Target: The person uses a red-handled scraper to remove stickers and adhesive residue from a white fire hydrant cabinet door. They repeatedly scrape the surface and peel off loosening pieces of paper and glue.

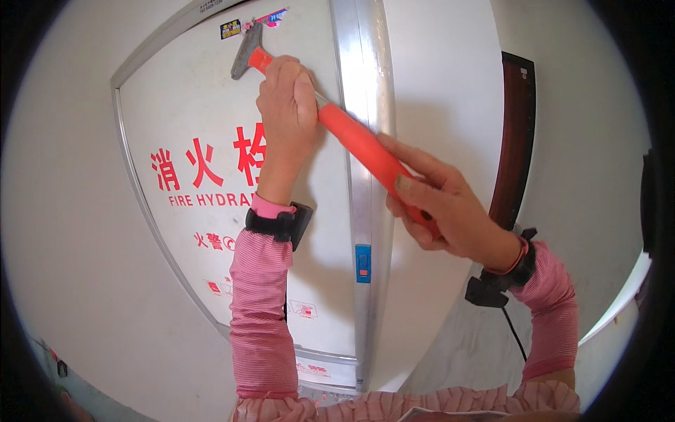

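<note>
A long-handled scraper (356, 142) with a red grip and a grey metal head slants across the picture. My left hand (289, 97) is closed round its neck just below the head. Lower right, my right hand (443, 205) holds the end of the red grip between thumb and fingers. The scraper's head lies against the upper part of a white fire hydrant cabinet door (179, 105), at a torn pink and blue sticker (271, 18). Left of the head is a small black sticker (230, 29) with yellow writing. My left forearm hides part of the door's red lettering.
A silver metal frame (364, 158) borders the door, with a blue latch (363, 264) low on its right side. White wall (58, 174) surrounds the cabinet. Farther right stands a dark reddish-brown panel (514, 142). A black cable (514, 332) hangs near my right wrist.
</note>
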